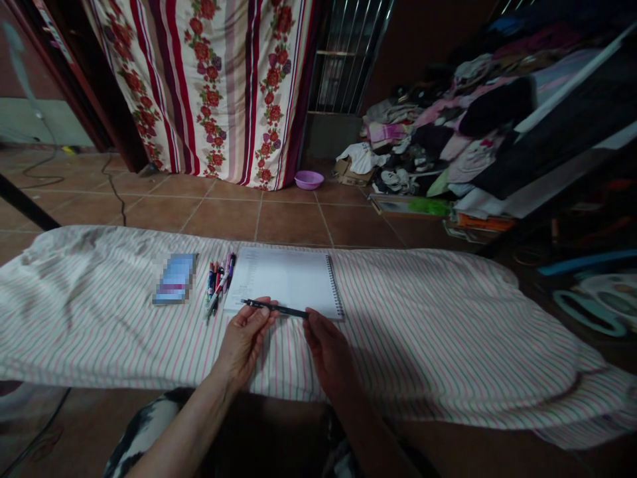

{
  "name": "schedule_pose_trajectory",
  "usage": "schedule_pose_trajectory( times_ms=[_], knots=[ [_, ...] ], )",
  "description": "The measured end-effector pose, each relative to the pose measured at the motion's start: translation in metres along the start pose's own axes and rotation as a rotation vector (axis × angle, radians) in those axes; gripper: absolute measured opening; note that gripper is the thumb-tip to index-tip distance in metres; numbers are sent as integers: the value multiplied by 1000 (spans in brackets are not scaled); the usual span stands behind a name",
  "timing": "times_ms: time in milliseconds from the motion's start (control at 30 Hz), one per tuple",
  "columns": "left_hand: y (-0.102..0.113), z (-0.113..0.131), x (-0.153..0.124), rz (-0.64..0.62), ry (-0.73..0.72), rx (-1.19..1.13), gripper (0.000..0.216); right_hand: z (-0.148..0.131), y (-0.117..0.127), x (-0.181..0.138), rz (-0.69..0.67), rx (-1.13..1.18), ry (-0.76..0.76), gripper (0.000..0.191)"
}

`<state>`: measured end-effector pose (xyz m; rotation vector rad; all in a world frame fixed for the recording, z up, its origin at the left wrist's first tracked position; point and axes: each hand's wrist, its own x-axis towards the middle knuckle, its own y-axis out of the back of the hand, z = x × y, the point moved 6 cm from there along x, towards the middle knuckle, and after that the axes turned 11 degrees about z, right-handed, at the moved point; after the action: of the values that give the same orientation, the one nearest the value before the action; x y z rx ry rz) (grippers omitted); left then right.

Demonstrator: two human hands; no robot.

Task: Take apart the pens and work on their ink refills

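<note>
Pinched between fingertips at both ends of the grip, a slim black pen (287, 310) spans the gap between a person's bare left hand (246, 335) and bare right hand (328, 348) at lower centre of the frame. Left thumb and fingers clasp its barrel, with one end jutting past them toward the left; right fingertips pinch the opposite end. Its long axis runs nearly side to side, dipping slightly toward frame right, over the near edge of a white, spiral-bound notebook (288, 272), whose page lies just beyond the hands, its dark coil along the right side. Of the two hands, the left is nearer to a loose bundle of slender multicoloured pens (217, 285), lying beside the notebook's left edge, left of centre. Farther left rests a flat, blue rectangular device (175, 277), masked by pixelation. All lie on a pale cloth with pink and grey stripes (423, 318). Faint print lines the page's left margin, too small to read; no brand or label can be made out on the pen. Behind, at upper left, hangs a red-flowered, striped fabric curtain (213, 79).
</note>
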<state>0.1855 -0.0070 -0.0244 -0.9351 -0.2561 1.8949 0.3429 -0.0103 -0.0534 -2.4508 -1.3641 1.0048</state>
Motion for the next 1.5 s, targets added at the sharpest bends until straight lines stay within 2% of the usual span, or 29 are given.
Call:
schedule_pose_trajectory(
  times_ms=[133, 400, 600, 733, 800, 867, 967, 1133, 1233, 1367, 1500],
  knots=[
    [11, -2, 6, -45, 17, 50, 15, 6, 1, 7, 0, -139, 61, 29],
    [33, -9, 21, -41, 31, 76, 27, 17, 2, 15, -164, -419, 149, 21],
    [35, 4, 23, -247, 17, 344, 23, 6, -2, 15, -246, -565, 227, 16],
    [44, 12, 20, -346, -83, 657, 24, 5, -4, 11, -285, -595, 240, 15],
    [51, 12, 20, -342, -149, 827, 36, 10, -4, 9, -302, -601, 227, 15],
    [52, 12, 19, -388, -280, 994, 38, 16, -5, 8, -320, -603, 210, 16],
    [48, 14, 16, -460, -522, 1187, 30, 20, -7, 7, -334, -578, 196, 17],
    [37, 12, 6, -522, -797, 1365, 31, 16, -8, 7, -336, -497, 140, 20],
    [31, 10, -1, -487, -927, 1420, 30, 14, -6, 8, -313, -504, 108, 19],
    [26, 6, -5, -425, -988, 1482, 30, 12, -2, 11, -246, -496, 149, 16],
    [23, 5, -6, -425, -1010, 1494, 31, 12, -1, 13, -227, -514, 217, 15]
  ],
)
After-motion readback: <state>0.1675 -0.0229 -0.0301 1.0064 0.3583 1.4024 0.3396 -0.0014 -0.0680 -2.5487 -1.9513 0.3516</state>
